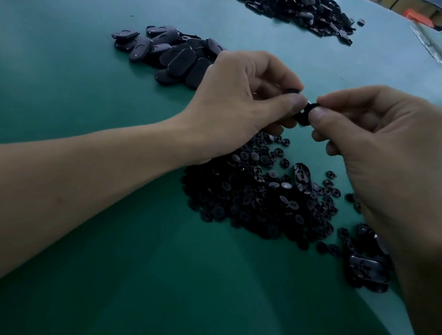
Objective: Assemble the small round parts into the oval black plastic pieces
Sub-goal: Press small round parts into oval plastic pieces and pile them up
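Left forearm (63,192) is extending over the green table (94,290) toward the grip. Beyond and left of the grip, a pile of oval black pieces (171,54) is lying, smooth faces mostly up. Left hand (237,101) is hanging above a heap of small round parts (260,198), which is lying directly below the grip. Far beyond the grip, a larger pile (292,4) is sitting. Left thumb and fingers are pinching a black part (304,114) from its left side, clear of the table. Fingertips are hiding most of it, so oval or round cannot be told. One oval piece (302,178) is resting on the heap's right side. Right hand (378,144) is pinching the same part from the right. Below and right of the grip, under the right wrist, more oval pieces (366,267) are lying.
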The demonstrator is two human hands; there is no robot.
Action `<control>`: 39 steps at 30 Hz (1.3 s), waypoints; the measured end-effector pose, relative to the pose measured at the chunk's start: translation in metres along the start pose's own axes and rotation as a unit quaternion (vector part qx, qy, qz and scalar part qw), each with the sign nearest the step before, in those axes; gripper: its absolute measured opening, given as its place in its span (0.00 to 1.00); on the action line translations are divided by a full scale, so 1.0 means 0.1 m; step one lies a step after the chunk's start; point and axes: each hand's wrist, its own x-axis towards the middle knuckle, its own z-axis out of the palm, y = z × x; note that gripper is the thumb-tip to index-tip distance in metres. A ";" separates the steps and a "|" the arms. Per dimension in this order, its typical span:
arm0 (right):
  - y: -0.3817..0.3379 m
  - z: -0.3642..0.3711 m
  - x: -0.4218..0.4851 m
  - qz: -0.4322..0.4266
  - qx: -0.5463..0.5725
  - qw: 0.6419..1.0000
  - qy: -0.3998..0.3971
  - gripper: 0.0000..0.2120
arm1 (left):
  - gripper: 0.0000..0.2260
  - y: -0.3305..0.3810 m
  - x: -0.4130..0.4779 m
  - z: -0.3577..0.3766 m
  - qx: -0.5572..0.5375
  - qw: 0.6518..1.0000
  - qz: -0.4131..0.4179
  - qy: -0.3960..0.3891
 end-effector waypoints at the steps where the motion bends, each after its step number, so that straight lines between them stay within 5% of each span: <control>1: 0.00 0.00 0.00 0.000 -0.007 1.000 -0.001 0.05 | 0.05 0.00 0.00 0.00 -0.001 1.000 0.001 -0.001; 39: -0.01 0.06 -0.01 -0.031 -0.117 0.992 0.028 0.07 | 0.10 0.01 0.00 0.00 0.035 0.999 0.016 -0.019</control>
